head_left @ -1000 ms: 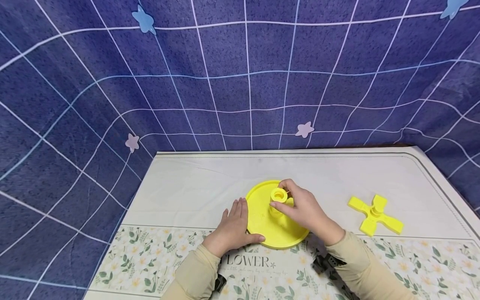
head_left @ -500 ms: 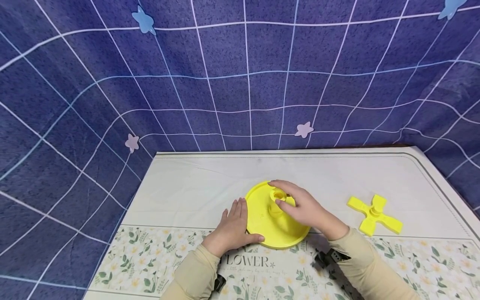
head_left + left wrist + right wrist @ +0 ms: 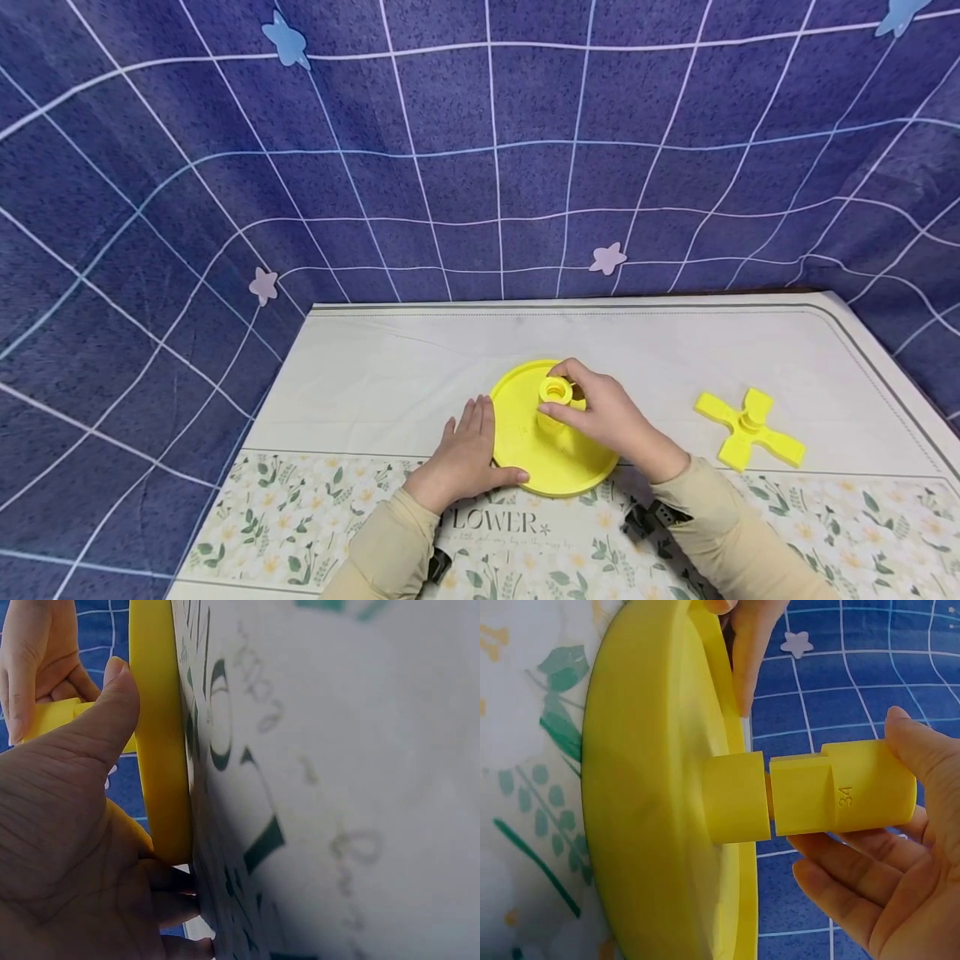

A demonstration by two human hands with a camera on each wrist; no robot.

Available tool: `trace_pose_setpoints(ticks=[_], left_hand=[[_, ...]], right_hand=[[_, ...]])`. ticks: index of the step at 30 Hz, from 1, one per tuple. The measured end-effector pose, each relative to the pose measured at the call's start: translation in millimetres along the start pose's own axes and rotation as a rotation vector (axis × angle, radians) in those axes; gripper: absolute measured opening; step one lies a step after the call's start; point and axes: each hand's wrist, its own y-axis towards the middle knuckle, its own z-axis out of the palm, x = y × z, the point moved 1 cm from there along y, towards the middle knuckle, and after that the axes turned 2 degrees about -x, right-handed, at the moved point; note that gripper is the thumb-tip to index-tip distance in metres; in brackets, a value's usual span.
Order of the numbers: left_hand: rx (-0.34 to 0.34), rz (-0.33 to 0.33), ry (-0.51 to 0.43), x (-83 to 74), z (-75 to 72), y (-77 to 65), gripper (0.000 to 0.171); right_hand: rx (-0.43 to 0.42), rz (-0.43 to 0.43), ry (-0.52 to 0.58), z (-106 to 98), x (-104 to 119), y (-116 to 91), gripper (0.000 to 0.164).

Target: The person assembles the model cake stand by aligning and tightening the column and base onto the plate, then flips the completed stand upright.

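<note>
A round yellow tray-like disc (image 3: 517, 454) with a raised rim lies on the table. From it rises a short round post (image 3: 735, 798). A hollow yellow stepped cylinder (image 3: 870, 787) marked "34" is on the post's end, a narrow gap between them. My right hand (image 3: 607, 417) pinches this cylinder between thumb and fingers. My left hand (image 3: 465, 462) rests against the disc's left side, its fingers straight and its thumb on the front rim. In the left wrist view, the left thumb (image 3: 112, 712) lies along the rim, and the palm hides part of the disc.
A yellow four-armed cross piece (image 3: 750, 427) with a central peg lies to the right on the table. The tablecloth (image 3: 390, 367) is pale with a floral front band. A blue gridded curtain (image 3: 465, 192) stands behind and at the sides.
Half a second ago the right fingers were spread looser around the cylinder; now they pinch it again, much as a second ago. The left hand and the disc stay put.
</note>
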Motion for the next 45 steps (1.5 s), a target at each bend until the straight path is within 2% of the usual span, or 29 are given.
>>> trace_pose_setpoints(ticks=[7, 14, 26, 32, 35, 38, 41, 45], left_hand=[[0.005, -0.007, 0.007, 0.7, 2.1, 0.6, 0.119], [-0.005, 0.004, 0.003, 0.7, 1.7, 0.7, 0.120], [-0.001, -0.007, -0.008, 1.2, 0.3, 0.7, 0.119], [0.000, -0.004, 0.000, 0.5, 1.6, 1.4, 0.120], [-0.001, -0.001, -0.001, 0.9, 2.2, 1.6, 0.120], [-0.002, 0.000, -0.002, 0.6, 1.6, 1.0, 0.120], [-0.002, 0.001, -0.005, -0.2, 0.3, -0.5, 0.119], [0.001, 0.002, -0.022, -1.6, -1.9, -2.4, 0.118]], right_hand=[[-0.070, 0.014, -0.069, 4.8, -0.1, -0.9, 0.037], [-0.110, 0.035, -0.079, 7.9, 0.4, -1.7, 0.038], [-0.122, 0.041, -0.087, 10.1, 1.3, -2.3, 0.038], [-0.066, -0.002, -0.091, 5.0, 0.3, -3.7, 0.046], [-0.007, -0.052, -0.038, 0.2, -0.5, -3.4, 0.051], [0.053, -0.074, 0.030, -3.7, -1.9, -2.5, 0.050], [0.093, -0.069, 0.071, -4.8, -4.1, -1.7, 0.046], [0.094, -0.045, 0.088, -4.2, -4.6, -1.6, 0.042]])
